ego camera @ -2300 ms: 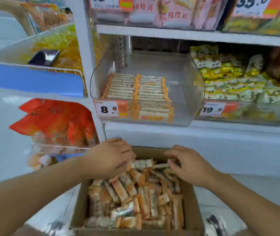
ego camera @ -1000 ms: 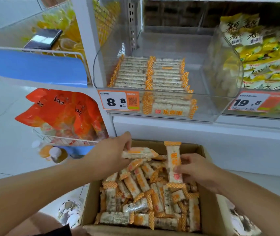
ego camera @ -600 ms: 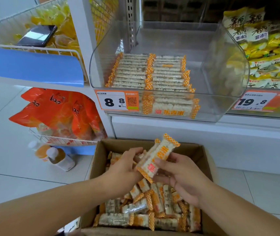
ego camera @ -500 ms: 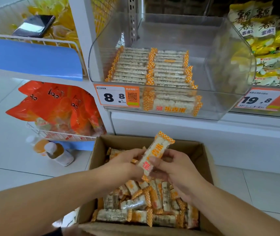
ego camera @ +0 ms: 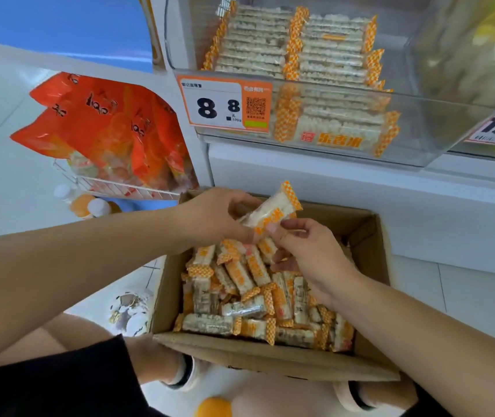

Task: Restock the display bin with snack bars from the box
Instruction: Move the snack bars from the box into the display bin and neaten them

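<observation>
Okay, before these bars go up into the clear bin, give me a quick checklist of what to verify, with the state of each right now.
1. Bars in hand: ok. The left hand and the right hand both hold the raised snack bars above the box.
2. How many bars are held: cannot tell; they overlap.
3. Room in the display bin: ok. Its right part is bare beside the two stacked rows.
4. Path upward: ok. Nothing lies between the hands and the bin's open top.
5. Orientation: not ok. The held bars are tilted, while the stacked ones lie level, side to side.
6. Stock left in the box: ok, many loose bars.
</observation>
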